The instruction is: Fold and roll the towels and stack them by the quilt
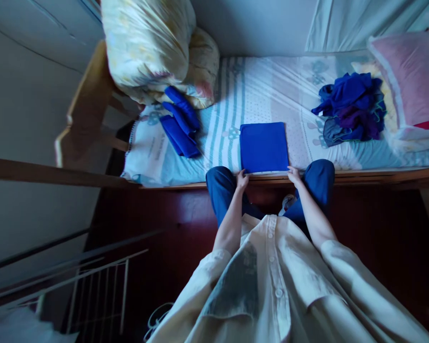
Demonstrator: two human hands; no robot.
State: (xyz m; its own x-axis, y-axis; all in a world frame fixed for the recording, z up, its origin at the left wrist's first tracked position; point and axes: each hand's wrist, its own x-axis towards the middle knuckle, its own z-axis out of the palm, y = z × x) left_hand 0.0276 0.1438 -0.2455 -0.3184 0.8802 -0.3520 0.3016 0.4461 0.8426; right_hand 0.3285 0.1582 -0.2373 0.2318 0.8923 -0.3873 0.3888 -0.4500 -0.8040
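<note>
A blue cloth, spread into a flat square, lies at the near edge of the bed in front of me. My left hand is at its near left corner, fingers closed on the edge. At the near right corner, my right hand pinches the cloth between thumb and fingers. Several rolled blue cloths lie side by side to the left. Over on the right is a crumpled heap of blue and purple cloths.
The bed has a patterned sheet. A bulky pale quilt is piled at its left end, near a wooden end board. A pink pillow sits at the right. A white metal rack stands at lower left.
</note>
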